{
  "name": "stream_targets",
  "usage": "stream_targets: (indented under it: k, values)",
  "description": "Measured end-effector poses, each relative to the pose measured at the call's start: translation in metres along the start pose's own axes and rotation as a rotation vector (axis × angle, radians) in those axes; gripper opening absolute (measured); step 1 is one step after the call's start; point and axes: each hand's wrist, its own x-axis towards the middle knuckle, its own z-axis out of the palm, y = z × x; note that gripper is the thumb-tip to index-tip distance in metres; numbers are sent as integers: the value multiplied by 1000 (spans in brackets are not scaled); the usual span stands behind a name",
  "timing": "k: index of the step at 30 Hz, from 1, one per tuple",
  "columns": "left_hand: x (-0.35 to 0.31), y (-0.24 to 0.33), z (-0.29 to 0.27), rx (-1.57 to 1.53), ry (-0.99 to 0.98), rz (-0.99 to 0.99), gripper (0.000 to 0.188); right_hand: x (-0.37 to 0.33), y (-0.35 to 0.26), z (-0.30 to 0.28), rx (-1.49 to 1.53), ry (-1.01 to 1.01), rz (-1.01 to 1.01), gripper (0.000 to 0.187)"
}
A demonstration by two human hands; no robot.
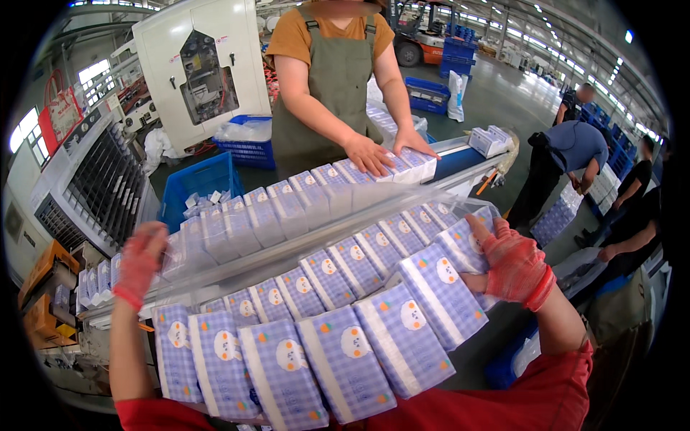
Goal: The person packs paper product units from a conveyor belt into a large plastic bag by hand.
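Two rows of purple checked tissue packs [345,363] with a white animal face lie before me, close to my body. Clear plastic film [359,205] stretches over the far row, looking like a large bag. My left hand [140,262], in a red fingerless glove and slightly blurred, has its fingers closed on the film's left edge. At the right end, my right hand [514,266], gloved alike, wraps its fingers and thumb around the end tissue pack [463,241], with film against it.
Across from me a person in a green apron rests both hands on packs along the conveyor [460,161]. A blue crate [198,187] with small packs stands left of it. A slatted machine [90,187] stands at far left. Several people work at right; a forklift [424,32] stands behind.
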Motion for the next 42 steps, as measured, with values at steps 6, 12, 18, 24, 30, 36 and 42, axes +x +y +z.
stream_targets:
  k: [6,12,18,24,30,36,42]
  values:
    - [-145,99,-48,81,-111,-333,64,14,7,9,57,-95,-117,100]
    - [-135,86,-20,340,-343,-124,103,14,4,-6,85,-257,-35,109]
    - [-176,124,-10,86,-367,-214,96,9,14,10,170,-158,-113,103]
    - [-151,124,12,-374,-216,-476,107,51,-8,-6,141,-208,-90,96]
    - [-99,106,12,-399,-241,-512,98,138,-29,-15,113,-424,-123,88]
    - [-34,55,27,-398,-217,-561,98,212,-47,18,13,-421,-309,79]
    - [-78,6,70,-14,-279,-228,95,183,-34,57,-18,-237,25,93]
